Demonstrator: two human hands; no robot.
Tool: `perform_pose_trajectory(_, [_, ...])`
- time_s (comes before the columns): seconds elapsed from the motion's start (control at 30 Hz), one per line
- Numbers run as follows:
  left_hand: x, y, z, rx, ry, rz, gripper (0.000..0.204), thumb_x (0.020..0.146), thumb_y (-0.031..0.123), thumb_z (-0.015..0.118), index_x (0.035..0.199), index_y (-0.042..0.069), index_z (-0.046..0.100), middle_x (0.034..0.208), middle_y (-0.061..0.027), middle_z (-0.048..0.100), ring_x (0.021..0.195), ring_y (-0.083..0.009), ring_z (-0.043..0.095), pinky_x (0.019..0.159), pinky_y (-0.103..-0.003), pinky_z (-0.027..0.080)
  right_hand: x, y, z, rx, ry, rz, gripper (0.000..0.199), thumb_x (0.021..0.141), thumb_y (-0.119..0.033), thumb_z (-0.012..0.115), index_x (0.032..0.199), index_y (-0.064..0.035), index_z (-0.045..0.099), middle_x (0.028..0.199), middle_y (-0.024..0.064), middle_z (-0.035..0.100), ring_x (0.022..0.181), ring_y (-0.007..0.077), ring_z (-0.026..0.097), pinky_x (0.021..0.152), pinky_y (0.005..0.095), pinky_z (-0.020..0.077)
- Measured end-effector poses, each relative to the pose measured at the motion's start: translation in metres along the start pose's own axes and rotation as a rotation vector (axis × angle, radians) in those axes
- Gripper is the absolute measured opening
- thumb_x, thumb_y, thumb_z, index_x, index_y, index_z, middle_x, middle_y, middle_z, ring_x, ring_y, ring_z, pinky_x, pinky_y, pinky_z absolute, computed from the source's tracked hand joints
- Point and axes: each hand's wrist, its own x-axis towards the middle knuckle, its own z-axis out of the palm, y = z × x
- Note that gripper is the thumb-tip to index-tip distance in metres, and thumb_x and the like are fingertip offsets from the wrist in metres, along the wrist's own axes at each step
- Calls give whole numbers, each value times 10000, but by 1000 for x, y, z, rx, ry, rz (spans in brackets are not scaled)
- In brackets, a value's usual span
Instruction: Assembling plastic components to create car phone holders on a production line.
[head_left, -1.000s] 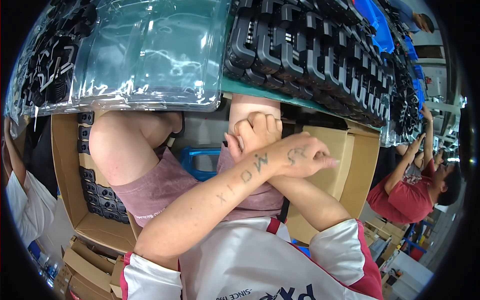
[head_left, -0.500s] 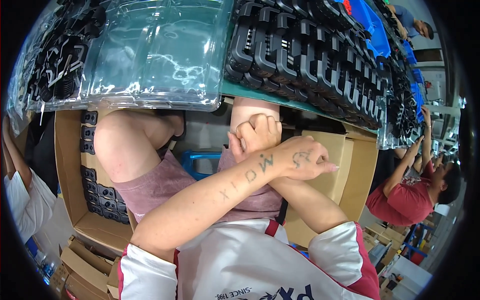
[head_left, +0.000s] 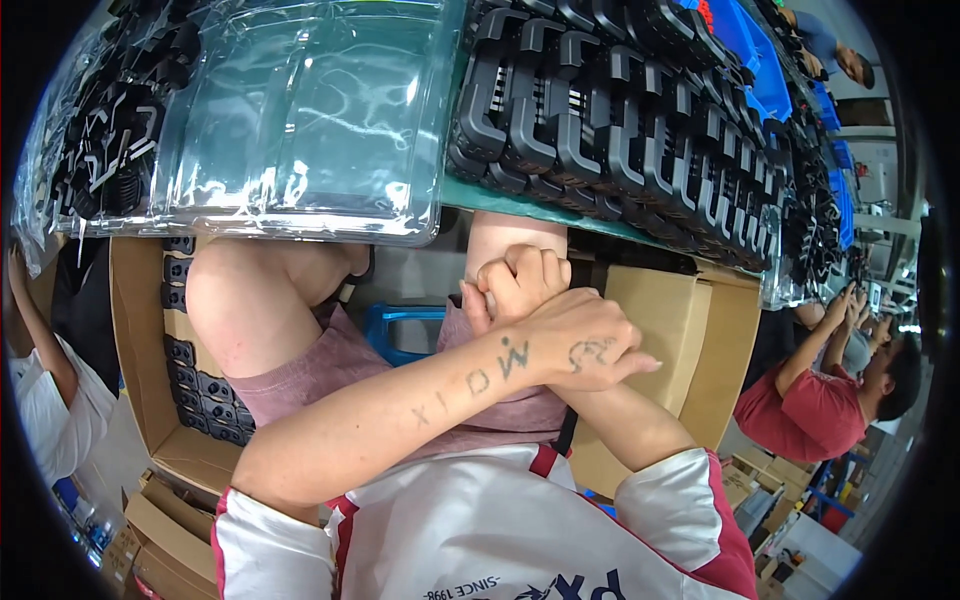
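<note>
Over the lap, bare forearms crossed, left on top. Left hand (head_left: 590, 345) lies across the right wrist, thumb out to the right; fingers curl under, out of sight, so can't tell whether it grips. Right hand (head_left: 520, 280) above the right leg, fingers curled in, thumb apart, no object seen in it. Blue plastic frame (head_left: 400, 335) between the legs, partly hidden. Just right of the hands, an open cardboard box (head_left: 725, 340); left of the lap, a second carton (head_left: 140, 350) with small black parts (head_left: 205, 400) in rows. Beyond the knees, green bench (head_left: 475, 198): black plastic frames (head_left: 600, 110) in close rows at right, nearest the hands; clear tray (head_left: 310, 130) at centre-left; jumbled black pieces (head_left: 115, 150) far left. Farther, blue bin (head_left: 755, 70) past the frames. Co-worker in red (head_left: 815, 405) at far right, arms raised toward the bench.
</note>
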Motion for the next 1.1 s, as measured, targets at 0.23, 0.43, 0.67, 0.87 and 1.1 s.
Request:
perform_pose_trajectory(0.23, [6,-3,-14,-265,-46,-95,366,847,354,552,677,44,646,607,-132,601,558,-343,495,597,-419,379,-3,6,-5,-123,-143,-45,230,728,-337,625,762,-142,508,958,85,471,803,271,413,707,382,326])
perform_pose_trajectory(0.43, [3,-7,-4,-189,-22,-75,382,852,363,554,661,41,628,596,-136,596,530,-360,485,586,-432,372,-3,5,-4,-166,-118,-75,239,747,-360,605,778,-144,509,969,86,470,817,269,403,716,382,326])
perform_pose_trajectory(0.67, [-1,-5,-8,-174,-31,-48,396,849,364,553,627,37,589,579,-139,586,524,-369,474,592,-434,366,-4,7,-4,-163,-136,-84,249,762,-378,583,804,-142,518,969,89,473,806,270,397,723,382,325])
perform_pose_trajectory(0.87, [0,-5,-10,-163,-26,-48,403,848,373,550,624,39,582,582,-142,587,526,-378,474,590,-437,362,-3,7,-4,-186,-142,-84,255,763,-387,577,812,-142,527,960,88,476,805,268,399,724,380,324])
perform_pose_trajectory(1.1, [2,0,-16,-192,-52,-62,409,850,388,548,636,43,600,595,-149,595,544,-391,485,606,-440,368,4,3,-10,-180,-115,-106,238,748,-364,596,792,-139,531,950,90,479,804,263,405,721,376,325])
